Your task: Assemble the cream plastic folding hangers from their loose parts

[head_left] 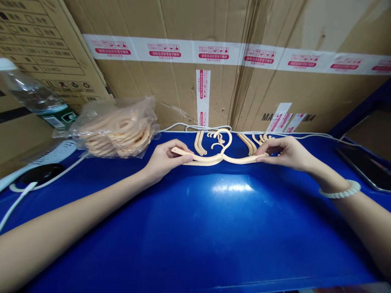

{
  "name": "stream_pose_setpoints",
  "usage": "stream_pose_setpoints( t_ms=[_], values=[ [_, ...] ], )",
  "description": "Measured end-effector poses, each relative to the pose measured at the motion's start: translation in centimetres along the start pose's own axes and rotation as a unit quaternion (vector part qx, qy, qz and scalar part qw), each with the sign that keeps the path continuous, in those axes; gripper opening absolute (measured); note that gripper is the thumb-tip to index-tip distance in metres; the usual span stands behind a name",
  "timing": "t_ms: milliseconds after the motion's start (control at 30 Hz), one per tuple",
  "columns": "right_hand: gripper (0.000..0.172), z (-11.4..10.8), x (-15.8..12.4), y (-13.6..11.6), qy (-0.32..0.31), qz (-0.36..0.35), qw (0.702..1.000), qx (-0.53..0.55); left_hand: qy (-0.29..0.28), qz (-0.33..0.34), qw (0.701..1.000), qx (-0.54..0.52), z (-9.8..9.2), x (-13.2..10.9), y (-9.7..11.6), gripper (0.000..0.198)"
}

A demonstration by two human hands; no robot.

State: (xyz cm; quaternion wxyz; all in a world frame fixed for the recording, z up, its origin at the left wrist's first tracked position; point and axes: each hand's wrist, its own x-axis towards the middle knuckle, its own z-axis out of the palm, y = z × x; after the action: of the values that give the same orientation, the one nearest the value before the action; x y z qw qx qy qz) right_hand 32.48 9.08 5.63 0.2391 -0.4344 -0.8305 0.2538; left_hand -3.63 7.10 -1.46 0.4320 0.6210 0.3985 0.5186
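Note:
A cream plastic clothes hanger [210, 158] with a curved hook at the top is held between both hands, just over the blue table. My left hand [168, 160] pinches the end of its left arm. At the other end, my right hand [282, 153] has thumb and fingers closed on the right arm. Just behind the hanger lie loose curved arm pieces [200, 143] on the left and more arm pieces [247, 144] on the right. Small hook pieces [217, 145] rest between them, and further ones [261, 139] are partly covered by my right hand.
The blue table [195, 228] backs onto a big taped cardboard box [171, 89]. At the left are a clear plastic bag [119, 130] full of cream hanger parts, a water bottle [39, 97] and a black round object [41, 174]. A dark phone-like device [366, 162] lies right; a white cable [174, 126] runs behind.

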Motion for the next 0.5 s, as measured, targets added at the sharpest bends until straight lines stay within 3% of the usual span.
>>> stream_pose_setpoints(
  t_ms=[100,233,333,500],
  values=[
    [0.037,-0.1,0.0,0.1,-0.028,-0.003,0.999,-0.035,-0.057,0.104,0.979,0.167,-0.9,0.4,-0.4,0.022],
    [0.031,-0.1,0.1,0.4,-0.061,-0.032,0.996,-0.058,-0.111,0.245,0.908,0.322,-1.3,0.4,-0.8,0.018],
    [0.027,-0.1,0.3,0.8,-0.057,-0.085,0.991,-0.081,-0.124,0.279,0.883,0.357,-1.2,0.3,-1.0,0.015],
    [0.022,0.0,0.7,1.9,-0.065,-0.131,0.979,-0.144,-0.147,0.284,0.874,0.366,-1.0,0.2,-1.1,0.013]
  ],
)
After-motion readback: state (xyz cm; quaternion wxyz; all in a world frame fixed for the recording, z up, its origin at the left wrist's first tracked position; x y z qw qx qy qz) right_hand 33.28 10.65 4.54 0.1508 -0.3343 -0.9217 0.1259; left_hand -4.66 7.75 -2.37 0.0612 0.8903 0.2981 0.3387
